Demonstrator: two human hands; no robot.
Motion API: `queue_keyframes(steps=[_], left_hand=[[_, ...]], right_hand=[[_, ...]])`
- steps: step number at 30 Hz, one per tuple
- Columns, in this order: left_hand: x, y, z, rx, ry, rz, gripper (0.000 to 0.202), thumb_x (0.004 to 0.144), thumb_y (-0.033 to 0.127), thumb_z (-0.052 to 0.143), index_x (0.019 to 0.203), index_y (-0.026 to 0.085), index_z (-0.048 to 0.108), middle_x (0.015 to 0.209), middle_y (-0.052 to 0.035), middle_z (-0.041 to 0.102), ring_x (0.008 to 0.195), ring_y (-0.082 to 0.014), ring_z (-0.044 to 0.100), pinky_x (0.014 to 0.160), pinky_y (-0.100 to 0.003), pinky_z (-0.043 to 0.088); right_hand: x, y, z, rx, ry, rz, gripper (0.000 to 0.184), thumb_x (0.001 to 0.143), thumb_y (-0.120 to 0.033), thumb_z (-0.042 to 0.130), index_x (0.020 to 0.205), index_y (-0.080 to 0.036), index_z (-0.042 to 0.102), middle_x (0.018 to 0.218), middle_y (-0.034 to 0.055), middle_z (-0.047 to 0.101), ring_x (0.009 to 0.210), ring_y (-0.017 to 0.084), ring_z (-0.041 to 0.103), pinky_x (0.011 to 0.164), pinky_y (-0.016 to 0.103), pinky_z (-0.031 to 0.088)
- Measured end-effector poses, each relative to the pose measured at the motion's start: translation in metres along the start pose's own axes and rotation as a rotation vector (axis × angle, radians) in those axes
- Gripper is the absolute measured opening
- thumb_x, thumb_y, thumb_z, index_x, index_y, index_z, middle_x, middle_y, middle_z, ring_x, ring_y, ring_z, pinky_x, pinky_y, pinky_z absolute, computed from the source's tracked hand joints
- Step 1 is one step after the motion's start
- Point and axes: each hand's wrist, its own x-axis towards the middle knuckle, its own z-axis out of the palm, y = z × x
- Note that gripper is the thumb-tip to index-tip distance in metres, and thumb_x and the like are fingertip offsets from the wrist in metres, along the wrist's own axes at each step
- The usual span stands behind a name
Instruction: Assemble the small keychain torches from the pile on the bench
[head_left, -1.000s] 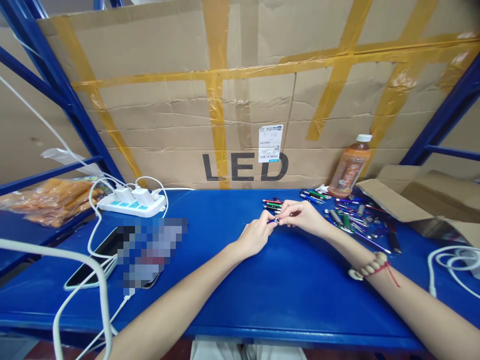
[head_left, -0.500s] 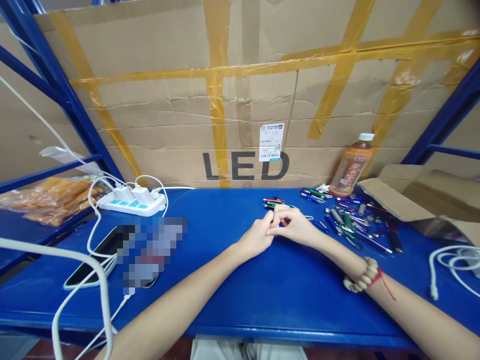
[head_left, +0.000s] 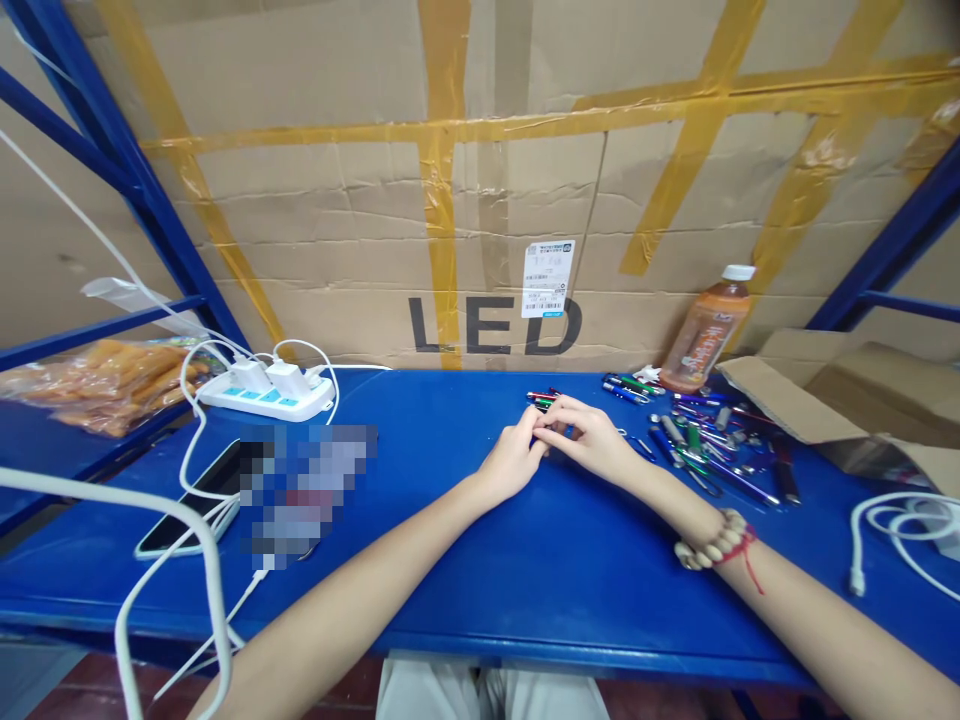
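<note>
My left hand (head_left: pixel 511 462) and my right hand (head_left: pixel 592 442) meet over the middle of the blue table, fingertips touching. Both are closed in a pinch, and whatever lies between the fingers is hidden. Just behind them are a few slim red and green metallic tubes (head_left: pixel 541 398), partly covered by the fingers. To the right of my right hand spreads a loose pile of small coloured metal tubes (head_left: pixel 694 438), some with clips or loops. A smaller bunch of blue and green tubes (head_left: pixel 626 388) lies farther back.
An orange drink bottle (head_left: pixel 705 335) stands at the back right, beside an open cardboard box (head_left: pixel 832 400). White cable (head_left: pixel 862 530) coils at the right edge. Leftward are a power strip (head_left: pixel 304 402), a phone (head_left: pixel 195 510) and trailing cables. A large taped carton (head_left: pixel 337 220) walls off the back.
The fingers of my right hand have shifted slightly and look a little less curled. Both hands stay together in the same place; the whole view has moved a little.
</note>
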Motion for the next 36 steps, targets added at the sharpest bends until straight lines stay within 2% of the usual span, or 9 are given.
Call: queue_keyframes(steps=[5, 10, 15, 20, 24, 29, 36], left_hand=[[-0.001, 0.001, 0.000, 0.026, -0.002, 0.007, 0.018, 0.081, 0.014, 0.042, 0.097, 0.021, 0.046, 0.080, 0.0001, 0.063, 0.076, -0.0160, 0.062, 0.072, -0.026, 0.046], [-0.005, 0.009, -0.005, 0.161, -0.024, -0.077, 0.027, 0.081, 0.016, 0.039, 0.106, 0.023, 0.046, 0.091, -0.0029, 0.066, 0.087, -0.0223, 0.063, 0.076, -0.034, 0.048], [-0.008, 0.013, -0.007, 0.195, -0.009, -0.086, 0.029, 0.082, 0.017, 0.039, 0.109, 0.025, 0.044, 0.105, -0.0035, 0.064, 0.097, -0.0227, 0.061, 0.079, -0.035, 0.047], [-0.006, 0.011, -0.006, 0.181, -0.027, -0.102, 0.027, 0.085, 0.021, 0.037, 0.111, 0.025, 0.042, 0.093, -0.0015, 0.066, 0.089, -0.0205, 0.063, 0.077, -0.033, 0.048], [-0.004, 0.011, -0.006, 0.176, -0.045, -0.122, 0.024, 0.089, 0.030, 0.030, 0.108, 0.023, 0.043, 0.085, -0.0004, 0.066, 0.083, -0.0198, 0.063, 0.075, -0.033, 0.047], [-0.005, 0.014, -0.007, 0.184, -0.051, -0.108, 0.026, 0.091, 0.035, 0.028, 0.108, 0.026, 0.046, 0.083, 0.0026, 0.064, 0.081, -0.0162, 0.062, 0.073, -0.029, 0.045], [-0.005, 0.014, -0.007, 0.187, -0.044, -0.099, 0.026, 0.091, 0.033, 0.029, 0.107, 0.026, 0.048, 0.080, 0.0036, 0.064, 0.075, -0.0144, 0.061, 0.071, -0.026, 0.044]], right_hand=[[-0.001, 0.000, -0.002, -0.124, 0.045, -0.036, 0.028, 0.085, -0.040, 0.048, 0.084, -0.019, 0.066, 0.079, 0.0056, 0.059, 0.066, 0.014, 0.055, 0.056, 0.024, 0.044], [-0.002, -0.004, -0.003, -0.221, 0.067, -0.087, 0.024, 0.086, -0.036, 0.048, 0.085, -0.020, 0.065, 0.080, 0.0048, 0.060, 0.065, 0.013, 0.056, 0.055, 0.023, 0.044], [-0.002, -0.010, -0.002, -0.209, 0.088, -0.106, 0.022, 0.086, -0.034, 0.048, 0.089, -0.020, 0.064, 0.080, 0.0043, 0.061, 0.058, 0.011, 0.054, 0.052, 0.022, 0.044], [-0.002, -0.008, -0.003, -0.113, 0.099, -0.067, 0.023, 0.086, -0.035, 0.049, 0.089, -0.019, 0.065, 0.086, 0.0061, 0.061, 0.059, 0.010, 0.055, 0.049, 0.021, 0.045], [-0.001, -0.002, -0.007, -0.096, 0.084, -0.046, 0.024, 0.086, -0.035, 0.048, 0.094, -0.020, 0.065, 0.092, 0.0071, 0.062, 0.066, 0.012, 0.059, 0.049, 0.021, 0.046], [0.002, -0.001, -0.014, -0.061, 0.187, -0.019, 0.025, 0.085, -0.035, 0.051, 0.099, -0.019, 0.065, 0.093, 0.0078, 0.063, 0.066, 0.012, 0.060, 0.051, 0.022, 0.049], [0.003, -0.001, -0.015, 0.040, 0.283, 0.045, 0.026, 0.074, -0.042, 0.063, 0.076, -0.016, 0.063, 0.085, 0.0088, 0.066, 0.055, 0.012, 0.058, 0.049, 0.024, 0.049]])
